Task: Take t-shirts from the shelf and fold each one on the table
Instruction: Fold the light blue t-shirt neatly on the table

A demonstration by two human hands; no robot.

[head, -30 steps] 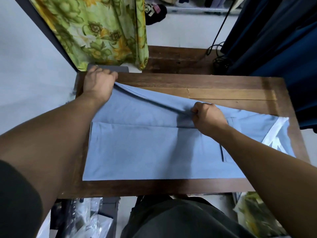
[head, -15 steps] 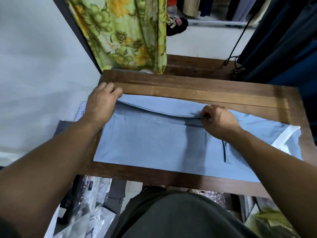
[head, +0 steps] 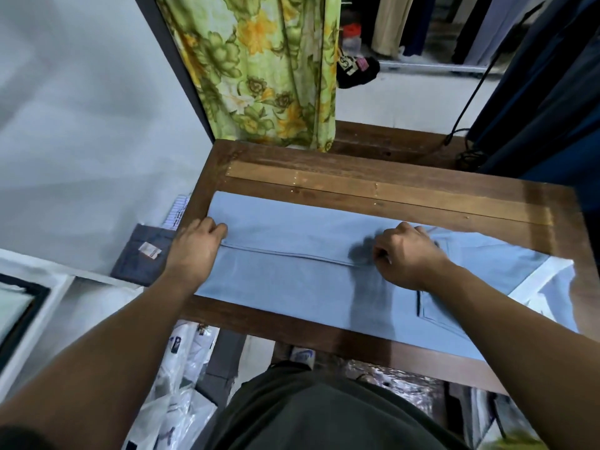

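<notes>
A light blue t-shirt (head: 292, 280) with a chest pocket and a white collar at its right end lies lengthwise on the brown wooden table (head: 357, 183). Its far long side is folded over toward me, and the folded edge runs across the middle of the shirt. My left hand (head: 194, 245) grips the left end of that folded edge with curled fingers. My right hand (head: 406, 254) pinches the same edge further right, just left of the pocket. Both hands rest low on the cloth.
A green and yellow floral cloth (head: 266, 69) hangs behind the table's far left corner. Dark blue garments (head: 545, 102) hang at the right with a black cable beside them. A folded grey garment (head: 143, 254) lies left of the table. Plastic-wrapped packs (head: 181, 384) sit under the table's near left.
Both hands have brought the shirt's far side over toward me and laid it down flat on the shirt. The fold was raised off the cloth before; now it lies on it.
</notes>
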